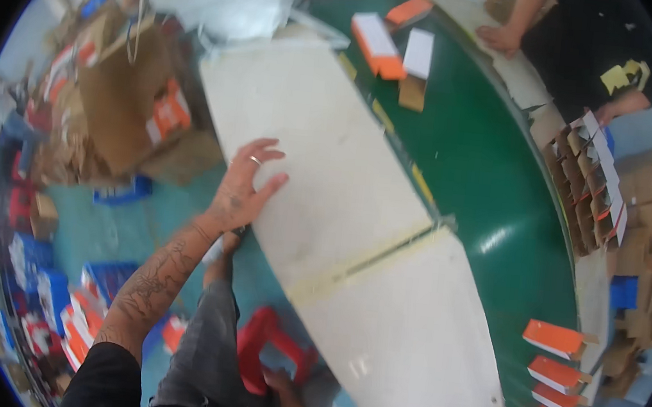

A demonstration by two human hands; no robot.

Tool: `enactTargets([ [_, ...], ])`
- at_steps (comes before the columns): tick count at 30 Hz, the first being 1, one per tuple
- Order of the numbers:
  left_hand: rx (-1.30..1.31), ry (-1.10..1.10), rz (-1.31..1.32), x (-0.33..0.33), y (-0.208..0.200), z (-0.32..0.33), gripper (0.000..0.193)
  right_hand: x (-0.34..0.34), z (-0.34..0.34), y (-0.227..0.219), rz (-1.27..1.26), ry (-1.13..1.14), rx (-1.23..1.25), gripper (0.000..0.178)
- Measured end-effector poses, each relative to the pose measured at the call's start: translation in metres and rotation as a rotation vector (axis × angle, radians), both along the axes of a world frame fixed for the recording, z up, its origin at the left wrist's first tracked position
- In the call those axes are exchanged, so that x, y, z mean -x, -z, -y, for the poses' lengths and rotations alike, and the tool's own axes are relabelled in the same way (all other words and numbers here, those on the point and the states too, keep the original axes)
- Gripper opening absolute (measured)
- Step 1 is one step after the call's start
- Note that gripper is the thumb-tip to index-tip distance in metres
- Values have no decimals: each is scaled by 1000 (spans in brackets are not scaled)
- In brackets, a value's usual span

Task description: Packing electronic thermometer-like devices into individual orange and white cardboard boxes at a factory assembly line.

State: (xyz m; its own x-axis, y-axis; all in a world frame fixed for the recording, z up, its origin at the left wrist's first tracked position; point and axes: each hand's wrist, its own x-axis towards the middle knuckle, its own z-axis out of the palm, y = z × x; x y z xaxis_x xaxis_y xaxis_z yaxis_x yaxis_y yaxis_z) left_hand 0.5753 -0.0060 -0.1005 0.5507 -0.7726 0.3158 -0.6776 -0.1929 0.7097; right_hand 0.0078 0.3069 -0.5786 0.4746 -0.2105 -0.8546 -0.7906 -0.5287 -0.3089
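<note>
- White tabletop (301,138) beside green conveyor (493,180), head view.
- Left hand (253,185) over tabletop's left edge, fingers apart, empty.
- Right hand (276,379) at red stool (252,342), beyond that edge's near half; grip: can't tell.
- Step: likely handling stool; shifting it calls for firm hold.
- Orange-and-white boxes (377,44): no readable writing.

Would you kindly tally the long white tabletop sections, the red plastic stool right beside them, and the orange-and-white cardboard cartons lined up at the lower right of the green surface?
Long white tabletop sections: 2
Red plastic stool: 1
Orange-and-white cardboard cartons, the lowest cut off by the picture edge: 5
Total: 8
</note>
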Motion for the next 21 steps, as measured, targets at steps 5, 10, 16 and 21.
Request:
enactTargets([
  [5, -259, 201, 395, -104, 52, 65, 53, -383, 199, -11, 337, 86, -33, 53],
  [10, -377, 232, 377, -110, 41, 67, 68, -528, 337, -58, 440, 78, -16, 52],
  [16, -459, 273, 345, -135, 43, 71, 67, -652, 544, -147, 609, 24, 169, 51],
  [21, -504, 273, 409, -132, 46, 74, 69, -714, 644, -250, 823, 11, 321, 51],
])
